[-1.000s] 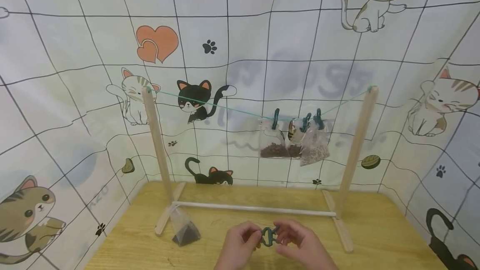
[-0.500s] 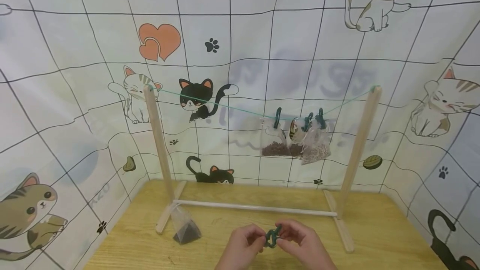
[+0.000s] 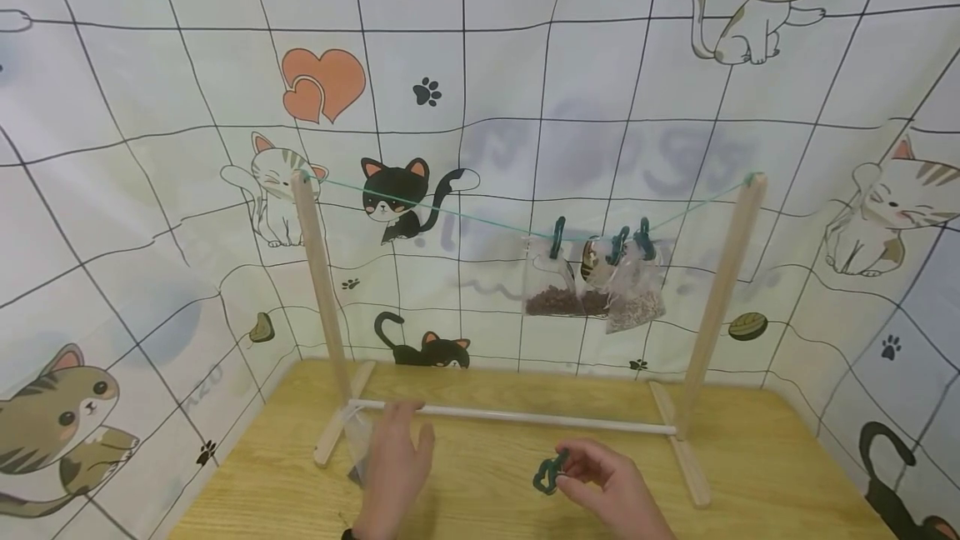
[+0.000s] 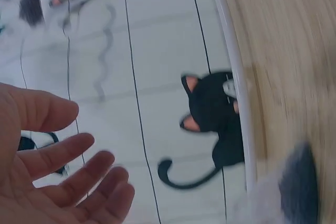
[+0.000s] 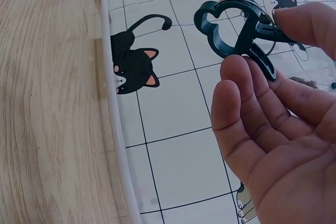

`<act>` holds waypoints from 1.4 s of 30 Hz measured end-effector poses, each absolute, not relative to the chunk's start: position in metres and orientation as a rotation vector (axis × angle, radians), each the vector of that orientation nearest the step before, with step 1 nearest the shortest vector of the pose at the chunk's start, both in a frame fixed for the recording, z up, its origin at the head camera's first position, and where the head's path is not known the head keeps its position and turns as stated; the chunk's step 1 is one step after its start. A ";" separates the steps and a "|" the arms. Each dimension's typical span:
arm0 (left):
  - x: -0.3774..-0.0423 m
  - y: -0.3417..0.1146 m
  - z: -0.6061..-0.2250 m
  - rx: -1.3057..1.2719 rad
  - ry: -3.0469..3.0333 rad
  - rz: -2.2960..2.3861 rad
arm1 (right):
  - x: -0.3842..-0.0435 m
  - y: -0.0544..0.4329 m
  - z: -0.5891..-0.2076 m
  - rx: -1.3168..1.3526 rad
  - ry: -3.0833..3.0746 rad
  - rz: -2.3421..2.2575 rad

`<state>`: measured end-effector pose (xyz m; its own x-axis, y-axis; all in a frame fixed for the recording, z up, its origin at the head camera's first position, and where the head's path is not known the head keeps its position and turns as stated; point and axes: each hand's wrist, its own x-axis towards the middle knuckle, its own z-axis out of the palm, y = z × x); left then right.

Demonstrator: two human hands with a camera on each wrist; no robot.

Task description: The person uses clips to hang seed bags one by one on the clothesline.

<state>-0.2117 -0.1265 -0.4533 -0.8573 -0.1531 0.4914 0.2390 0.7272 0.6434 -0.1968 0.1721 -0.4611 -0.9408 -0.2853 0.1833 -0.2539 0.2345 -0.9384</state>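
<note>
My right hand (image 3: pixel 611 482) pinches a dark green plastic clip (image 3: pixel 550 473) by its handles, above the front of the table. In the right wrist view the clip (image 5: pixel 231 27) has a rounded, lobed jaw end, and thumb and fingers hold its two legs. My left hand (image 3: pixel 397 461) is over the left part of the table with its fingers spread and nothing in them. It partly covers a small clear bag with dark contents (image 3: pixel 357 473) lying by the left foot of the stand. The left wrist view shows that bag (image 4: pixel 299 187) blurred, apart from the fingertips.
A wooden stand has a left post (image 3: pixel 321 290), a right post (image 3: pixel 726 298) and a white crossbar (image 3: pixel 510 416). From its green string (image 3: pixel 465 217) several clips hold clear bags (image 3: pixel 551 300) of brown and pale bits. A cat-print sheet (image 3: pixel 480 48) surrounds the wooden table (image 3: pixel 480 507).
My left hand has let go of the green clip and moved left toward the bag on the table. The right hand keeps the clip, which has turned slightly.
</note>
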 end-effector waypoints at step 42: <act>-0.238 -0.200 -0.483 0.241 -2.410 -1.342 | -0.196 0.174 -0.459 -0.602 2.565 -1.886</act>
<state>-0.2380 -0.2002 -0.4826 -0.9167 -0.3228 0.2357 0.0305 0.5315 0.8465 -0.1961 0.1736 -0.4590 -0.9263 -0.2360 0.2939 -0.3509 0.2551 -0.9010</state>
